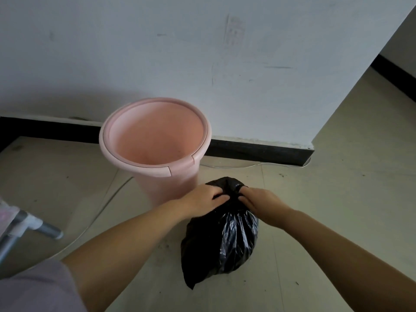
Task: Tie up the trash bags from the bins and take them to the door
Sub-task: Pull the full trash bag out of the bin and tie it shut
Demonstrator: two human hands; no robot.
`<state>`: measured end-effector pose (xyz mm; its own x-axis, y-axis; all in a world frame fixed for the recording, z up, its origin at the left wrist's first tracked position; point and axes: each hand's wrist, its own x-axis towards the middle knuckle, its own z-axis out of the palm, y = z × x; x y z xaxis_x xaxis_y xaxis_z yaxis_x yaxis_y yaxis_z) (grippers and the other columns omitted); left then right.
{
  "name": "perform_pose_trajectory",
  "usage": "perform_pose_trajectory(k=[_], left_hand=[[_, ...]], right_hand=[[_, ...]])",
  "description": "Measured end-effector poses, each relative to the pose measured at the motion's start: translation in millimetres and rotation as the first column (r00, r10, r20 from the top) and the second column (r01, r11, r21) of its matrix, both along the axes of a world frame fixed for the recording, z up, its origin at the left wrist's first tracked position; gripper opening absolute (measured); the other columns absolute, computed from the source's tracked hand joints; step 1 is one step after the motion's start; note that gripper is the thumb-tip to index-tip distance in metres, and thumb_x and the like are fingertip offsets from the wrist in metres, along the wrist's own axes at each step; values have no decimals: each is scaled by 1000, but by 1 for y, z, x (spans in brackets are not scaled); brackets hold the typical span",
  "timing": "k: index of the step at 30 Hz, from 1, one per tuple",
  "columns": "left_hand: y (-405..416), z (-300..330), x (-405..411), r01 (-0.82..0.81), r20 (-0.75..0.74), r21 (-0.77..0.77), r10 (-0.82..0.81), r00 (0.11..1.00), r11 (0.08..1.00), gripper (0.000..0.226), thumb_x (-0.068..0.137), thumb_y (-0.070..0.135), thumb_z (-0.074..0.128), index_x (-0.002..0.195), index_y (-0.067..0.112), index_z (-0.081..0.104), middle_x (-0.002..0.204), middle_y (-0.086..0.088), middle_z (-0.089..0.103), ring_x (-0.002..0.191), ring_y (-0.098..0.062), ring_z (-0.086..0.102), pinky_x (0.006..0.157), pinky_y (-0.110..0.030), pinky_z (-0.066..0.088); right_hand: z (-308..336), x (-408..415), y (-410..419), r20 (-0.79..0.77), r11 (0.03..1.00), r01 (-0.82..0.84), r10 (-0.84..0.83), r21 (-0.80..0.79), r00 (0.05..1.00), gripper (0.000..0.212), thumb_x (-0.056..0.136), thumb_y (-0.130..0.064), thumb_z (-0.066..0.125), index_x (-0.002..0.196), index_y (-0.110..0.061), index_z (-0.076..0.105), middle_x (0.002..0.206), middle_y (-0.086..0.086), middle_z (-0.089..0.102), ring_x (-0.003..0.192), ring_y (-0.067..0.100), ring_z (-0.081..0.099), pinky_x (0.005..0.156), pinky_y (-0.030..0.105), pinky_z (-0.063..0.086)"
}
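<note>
A black trash bag (221, 242) stands on the tiled floor, just right of and in front of a pink round bin (157, 174). The bin holds no bag and its pink inside shows. My left hand (202, 199) grips the gathered top of the bag from the left. My right hand (261, 202) grips the same bunched top from the right. Between the two hands a short tuft of black plastic sticks up. The fingertips of both hands are hidden in the folds.
A white wall (202, 64) with a black skirting board (258, 152) runs behind the bin. A thin white cable (108, 199) lies on the floor. At the left edge stands a grey and white tube frame (29, 226). A passage opens at the right.
</note>
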<state>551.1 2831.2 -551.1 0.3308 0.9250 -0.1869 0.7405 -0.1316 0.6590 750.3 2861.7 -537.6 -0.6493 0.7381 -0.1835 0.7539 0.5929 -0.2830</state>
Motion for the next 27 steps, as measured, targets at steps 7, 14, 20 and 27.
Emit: perform_pose_trajectory(k=[7,14,20,27], left_hand=[[2,-6,11,99,-181,118,-77,981,988,38,99,37,39,80,7,54,80,-13,64,76,-32,58,66,-34,36],[-28,75,29,91,-179,-92,-106,978,992,36,99,38,38,83,10,53,89,-16,66,85,-36,61,68,-35,34],[-23,210,43,92,-112,-165,-111,987,982,29,99,35,39,77,17,43,88,-17,64,82,-33,58,65,-32,31],[-32,369,47,127,-16,-241,-135,991,962,31,98,29,44,89,2,56,85,-15,62,70,-22,51,59,-28,27]], right_hand=[[-17,12,4,49,1000,24,-25,17,998,24,102,-28,32,103,-10,47,95,7,61,80,26,58,64,29,37],[55,26,-29,85,984,81,-69,-157,994,20,102,-27,31,99,-12,44,100,10,61,88,29,59,65,31,34],[190,42,-26,98,987,79,-65,-142,993,26,102,-27,32,112,-9,47,107,11,62,95,30,59,74,35,40],[348,55,-44,86,986,58,-45,-154,995,29,101,-31,33,116,-12,50,113,7,58,102,27,57,81,37,46]])
